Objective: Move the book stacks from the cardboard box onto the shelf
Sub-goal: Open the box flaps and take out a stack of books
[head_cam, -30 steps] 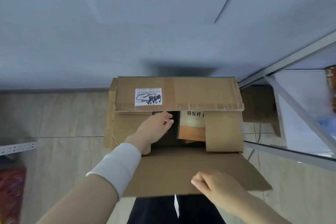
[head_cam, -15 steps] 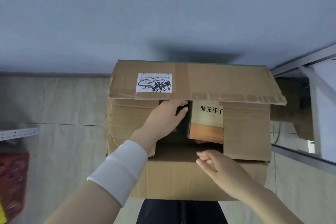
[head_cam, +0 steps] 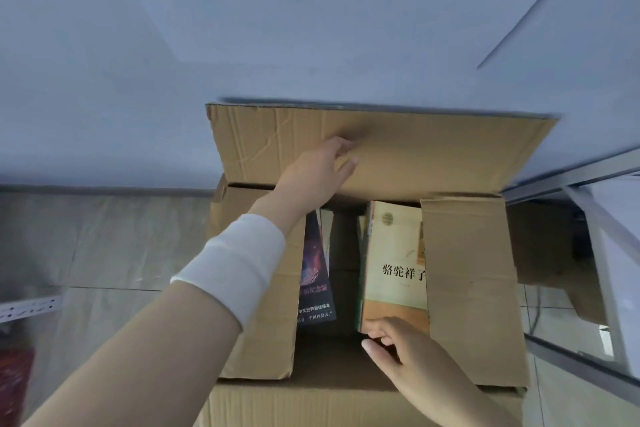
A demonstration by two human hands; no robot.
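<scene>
While flaps gape, cardboard box [head_cam: 471, 288] holds dark book [head_cam: 317, 274], beige book [head_cam: 394, 263].

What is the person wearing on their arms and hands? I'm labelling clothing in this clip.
The left hand is bare; behind its wrist sits a snug white cuff, with bare forearm behind that. The right hand and its forearm are bare. No gloves, rings or watch are visible.

Books [head_cam: 394, 263] half-hidden under box flaps [head_cam: 471, 288]

Left hand [head_cam: 317, 173] reaches toward twelve o'clock, fingers spread flat; right hand [head_cam: 403, 348] at five o'clock, fingers seemingly curled.
</scene>
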